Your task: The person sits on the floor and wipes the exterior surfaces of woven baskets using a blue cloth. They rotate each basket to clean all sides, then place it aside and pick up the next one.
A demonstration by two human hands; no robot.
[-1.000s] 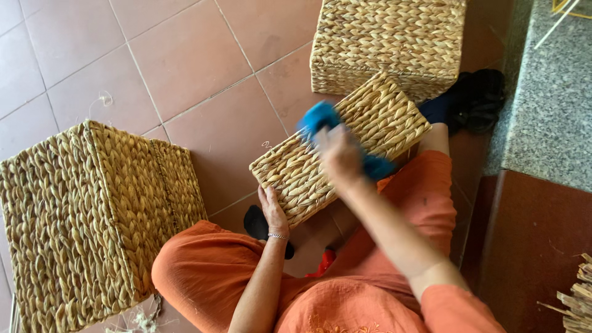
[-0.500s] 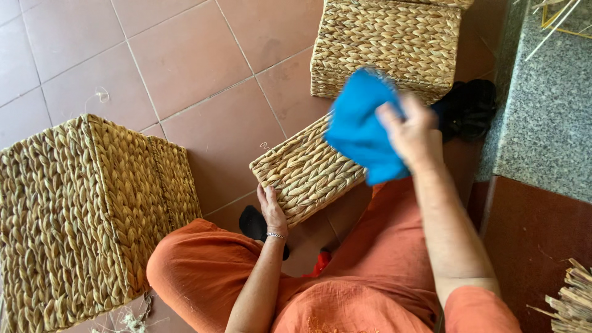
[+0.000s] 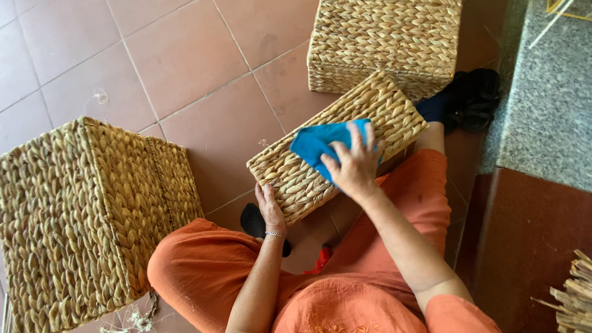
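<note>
Woven straw-coloured rectangular basket [image 3: 345, 145] lies tilted across our lap, one long face turned up, low end toward our left knee, high end near the blue-socked foot [image 3: 439, 105]. We've got it propped that way, we'd judge, so the upper face is easy to reach w/ the cloth.

Right hand [image 3: 353, 163]: fingers spread flat, pressing a bright blue cloth [image 3: 319, 143] onto that top face approx. mid-length. Not clamped on the cloth, more palm and fingertips pinning it down against the weave.

Left hand [image 3: 270, 208]: cupped against the basket's lower corner edge, thumb side up, bracing it; a thin bracelet sits at the wrist. Prob. there to stop the basket sliding off the orange trousers [image 3: 209, 259] under pressure. Hands are well apart, one at each end of the job.

Around us: a bigger woven cube basket [image 3: 92, 216] stands on the terracotta tile floor [image 3: 185, 55] at our left, another woven basket [image 3: 385, 43] ahead, just beyond the one on our lap. Black sandal [image 3: 478, 98] beside the foot. Grey speckled stone slab [image 3: 549, 111] at right; bundle of dry straw [image 3: 576, 296] bottom right corner.
</note>
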